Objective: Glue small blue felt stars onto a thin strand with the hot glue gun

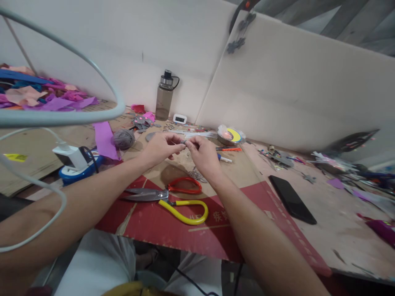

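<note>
My left hand and my right hand meet over the cardboard, fingertips pinched together. Between them is a small grey piece, mostly covered by the fingers, so its kind does not show. Below the hands lie scissors with one red and one yellow handle, blades pointing left. Loose grey yarn rests just above the red handle. A ball of grey yarn sits to the left of my left hand.
A bottle and a small digital clock stand at the back. A bowl and an orange cutter are right of the hands. A black phone lies further right. A white cable arches across the left, near a charger.
</note>
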A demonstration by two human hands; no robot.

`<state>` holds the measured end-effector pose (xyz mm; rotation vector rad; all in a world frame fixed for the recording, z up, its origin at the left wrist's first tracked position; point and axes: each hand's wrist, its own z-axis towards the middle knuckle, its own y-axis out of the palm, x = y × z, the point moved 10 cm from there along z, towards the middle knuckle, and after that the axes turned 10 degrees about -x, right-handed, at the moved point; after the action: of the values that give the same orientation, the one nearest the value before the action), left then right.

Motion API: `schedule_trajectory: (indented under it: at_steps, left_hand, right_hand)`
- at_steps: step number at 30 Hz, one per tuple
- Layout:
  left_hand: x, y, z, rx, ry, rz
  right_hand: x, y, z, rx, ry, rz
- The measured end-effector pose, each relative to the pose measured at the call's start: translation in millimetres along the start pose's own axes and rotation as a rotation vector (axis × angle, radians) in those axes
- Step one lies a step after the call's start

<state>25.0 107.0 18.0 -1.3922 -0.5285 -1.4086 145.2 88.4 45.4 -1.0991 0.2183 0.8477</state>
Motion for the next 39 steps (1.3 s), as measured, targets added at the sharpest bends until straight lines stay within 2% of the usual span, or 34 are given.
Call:
schedule_trajectory:
  at_steps: [11, 18, 23, 29, 32, 39]
  left_hand:
    - [3.9, -6.9, -1.6, 0.058, 0.010, 0.106]
    - [-9.6, -9.2, 0.9, 0.084, -0.012, -0.046]
    - [-9.3, -9.2, 0.9, 0.090, -0.016, -0.026]
    - [-3.5, -6.9, -0.8, 0.063, -0.022, 0.054]
    - [-2.3, -7.3, 0.5, 0.037, -0.019, 0.085]
    - [-15.9, -0.3, 5.9, -0.098, -0.083, -0.139]
  right_hand:
    - [-4.8, 0.5, -3.2, -0.007, 0.036, 0.023]
    - [0.4, 5.5, -3.2, -0.012, 0.008, 0.183]
    - [3.8, 6.2, -4.4, -0.003, 0.034, 0.237]
    - [-5.8, -1.3, -5.9, 0.024, 0.027, 0.145]
    - [-2.4, 0.2, -4.4, -0.002, 0.068, 0.145]
    - [16.3, 10.1, -0.3, -0.095, 0.179, 0.211]
